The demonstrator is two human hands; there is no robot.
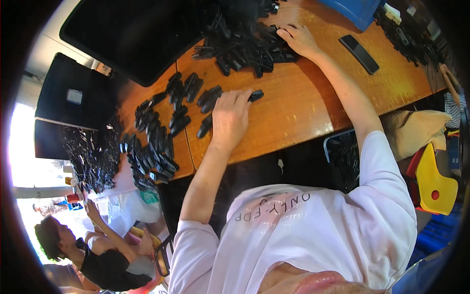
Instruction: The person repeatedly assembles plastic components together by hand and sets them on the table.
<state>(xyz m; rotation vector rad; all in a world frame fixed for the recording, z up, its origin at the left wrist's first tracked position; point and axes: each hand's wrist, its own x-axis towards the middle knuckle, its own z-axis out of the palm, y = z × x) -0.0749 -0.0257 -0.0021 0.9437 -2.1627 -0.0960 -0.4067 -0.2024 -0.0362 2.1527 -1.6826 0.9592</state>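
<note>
My left hand (pixel 230 117) is palm down on the wooden table, fingers bent and closed around a small black plastic piece (pixel 256 95) that sticks out on its right side. Just left of it lie more such pieces (pixel 209 100), partly under the fingers. Farther off, my right hand (pixel 299 41) rests at the right edge of a large heap of black plastic pieces (pixel 245 51). Its fingers are apart and touch the heap; their undersides are hidden. Rows of similar pieces (pixel 156 132) stand close together to the left.
A dark phone (pixel 360 54) lies on the table (pixel 293 108) at the right. Large black trays (pixel 132 39) stand at the far left, a blue bin (pixel 357 12) at the far right. Another person (pixel 112 264) sits at lower left beside a further heap (pixel 93 157). A yellow-and-red chair (pixel 433 181) stands at right.
</note>
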